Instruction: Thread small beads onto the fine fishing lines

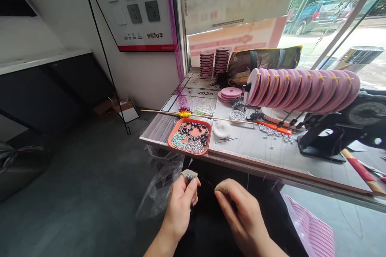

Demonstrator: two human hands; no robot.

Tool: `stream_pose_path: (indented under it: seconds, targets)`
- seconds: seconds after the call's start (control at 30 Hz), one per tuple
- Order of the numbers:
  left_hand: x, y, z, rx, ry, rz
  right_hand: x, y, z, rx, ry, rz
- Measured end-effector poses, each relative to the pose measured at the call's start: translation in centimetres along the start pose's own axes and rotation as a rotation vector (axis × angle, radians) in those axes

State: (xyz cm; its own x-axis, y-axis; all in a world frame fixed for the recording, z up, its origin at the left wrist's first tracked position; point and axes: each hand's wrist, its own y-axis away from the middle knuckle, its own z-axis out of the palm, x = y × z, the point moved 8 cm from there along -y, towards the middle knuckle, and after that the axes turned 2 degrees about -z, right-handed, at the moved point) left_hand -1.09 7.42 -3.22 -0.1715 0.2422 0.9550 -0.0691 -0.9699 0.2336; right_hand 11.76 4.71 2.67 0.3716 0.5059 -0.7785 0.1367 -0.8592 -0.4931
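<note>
My left hand (181, 200) is closed just in front of the table edge, pinching a small cluster of grey-blue beads (189, 176) between thumb and forefinger. A pale covering wraps that forefinger's tip. To its right, my right hand (241, 211) is closed in a pinch, with a tan covering on its forefinger. A faint thin line seems to run between the hands; what the right fingertips grip is too small to make out. Beyond the left hand, an orange tray (174, 133) on the table holds black cylinders, teal tubes and silvery beads.
Pink discs (301, 88) are lined up on a black stand (319, 148) at the right. A thin stick (157, 111) lies behind the tray, near a white round lid (221, 129) and a bead dish (237, 116). Clear plastic bags (163, 188) hang below the table edge.
</note>
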Motion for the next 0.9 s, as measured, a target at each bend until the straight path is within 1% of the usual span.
stream_pose_path:
  seconds: [0.13, 0.37, 0.5, 0.6, 0.7, 0.8, 0.9]
  targets:
    - [-0.4, 0.0, 0.4, -0.037, 0.037, -0.084, 0.8, -0.1, 0.0, 0.016, -0.059, 0.079]
    - [-0.5, 0.2, 0.9, -0.073, 0.027, -0.097, 1.0, -0.1, 0.2, 0.009, -0.05, 0.091]
    - [-0.4, 0.4, 1.0, -0.088, -0.001, -0.091, 1.0, -0.1, 0.3, -0.012, 0.003, 0.066]
    - [0.2, 0.7, 1.1, -0.082, -0.094, -0.044, 0.8, -0.2, 0.7, -0.053, 0.068, 0.031]
    - [1.0, 1.1, 0.7, -0.032, -0.255, 0.027, 1.0, -0.2, 0.7, -0.06, 0.138, 0.033]
    - [1.4, 1.4, 0.3, 0.018, -0.365, 0.053, 1.2, -0.1, 0.9, -0.076, 0.188, 0.037]
    - [1.4, 1.5, -0.1, 0.046, -0.427, 0.068, 1.2, 0.0, 1.3, -0.11, 0.176, 0.039]
